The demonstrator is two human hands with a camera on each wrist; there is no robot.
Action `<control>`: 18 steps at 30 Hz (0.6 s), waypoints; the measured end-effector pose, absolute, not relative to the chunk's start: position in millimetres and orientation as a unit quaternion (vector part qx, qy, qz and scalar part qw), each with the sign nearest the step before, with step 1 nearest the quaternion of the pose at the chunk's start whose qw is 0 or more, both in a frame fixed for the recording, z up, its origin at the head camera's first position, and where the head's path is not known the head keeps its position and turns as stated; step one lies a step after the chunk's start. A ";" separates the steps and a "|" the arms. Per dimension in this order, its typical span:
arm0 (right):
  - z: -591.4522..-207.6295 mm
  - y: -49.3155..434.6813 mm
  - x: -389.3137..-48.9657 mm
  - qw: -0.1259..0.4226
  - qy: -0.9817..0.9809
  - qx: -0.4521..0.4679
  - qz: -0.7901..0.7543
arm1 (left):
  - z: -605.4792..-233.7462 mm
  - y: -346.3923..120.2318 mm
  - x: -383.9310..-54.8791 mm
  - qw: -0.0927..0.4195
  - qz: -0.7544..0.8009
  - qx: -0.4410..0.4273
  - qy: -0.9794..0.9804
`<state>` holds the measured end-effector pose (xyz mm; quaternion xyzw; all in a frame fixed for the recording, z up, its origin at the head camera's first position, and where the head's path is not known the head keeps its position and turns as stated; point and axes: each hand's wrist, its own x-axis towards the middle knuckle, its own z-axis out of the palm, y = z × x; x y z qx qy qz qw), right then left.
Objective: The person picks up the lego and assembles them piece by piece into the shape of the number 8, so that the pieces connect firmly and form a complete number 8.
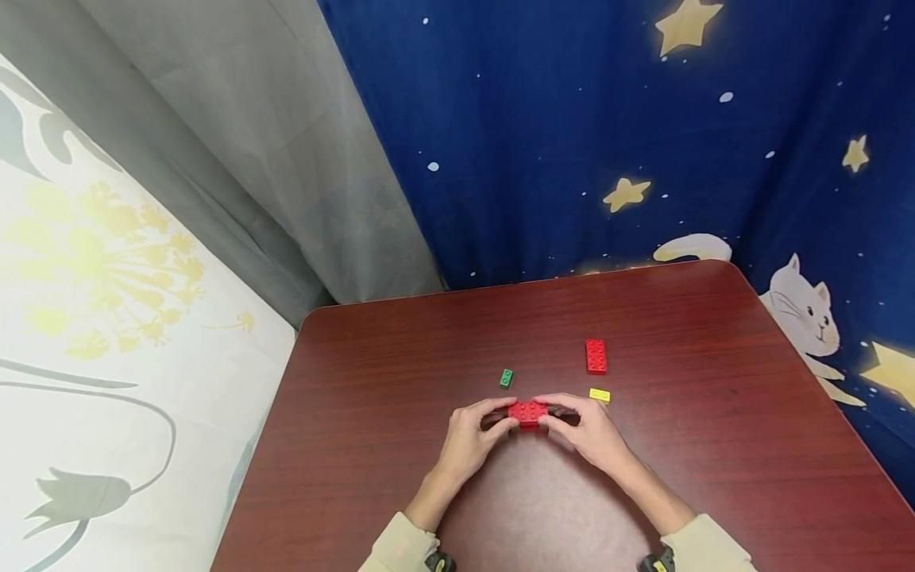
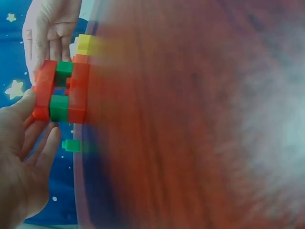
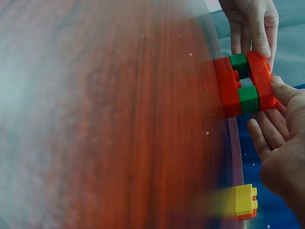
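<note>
Both hands meet over a small stack of toy building bricks on the table. Its upper red brick (image 1: 527,411) is pinched at the left end by the left hand (image 1: 466,435) and at the right end by the right hand (image 1: 593,433). Two green bricks (image 2: 59,108) stand apart as pillars beneath it, with a gap between them. Under these lies a lower red brick (image 3: 228,89). In the left wrist view the upper red brick (image 2: 44,90) rests on the green pillars; the right wrist view shows the same with the upper brick (image 3: 260,78).
Beyond the stack lie a loose small green brick (image 1: 506,378), a yellow brick (image 1: 600,395) near the right hand, and a red brick (image 1: 596,357) farther back. The brown table (image 1: 400,349) ends at curtains (image 1: 543,159) behind and a pale patterned cloth (image 1: 143,318) at left.
</note>
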<state>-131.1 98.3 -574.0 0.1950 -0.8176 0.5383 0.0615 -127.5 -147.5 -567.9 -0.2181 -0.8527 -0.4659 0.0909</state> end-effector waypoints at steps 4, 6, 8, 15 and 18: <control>-572.7 97.9 -131.2 0.057 -0.819 0.194 0.538 | -564.2 -147.7 -128.3 0.088 -0.457 -0.221 -0.857; -573.1 97.6 -130.9 0.059 -0.819 0.194 0.537 | -563.3 -147.3 -127.6 0.087 -0.458 -0.215 -0.858; -574.3 97.4 -130.9 0.064 -0.820 0.195 0.535 | -563.4 -146.6 -126.5 0.087 -0.462 -0.210 -0.857; -577.5 96.8 -131.3 0.070 -0.822 0.191 0.532 | -565.3 -146.0 -125.2 0.084 -0.469 -0.205 -0.855; -577.7 96.2 -131.4 0.064 -0.821 0.188 0.536 | -564.1 -146.4 -125.3 0.075 -0.473 -0.201 -0.855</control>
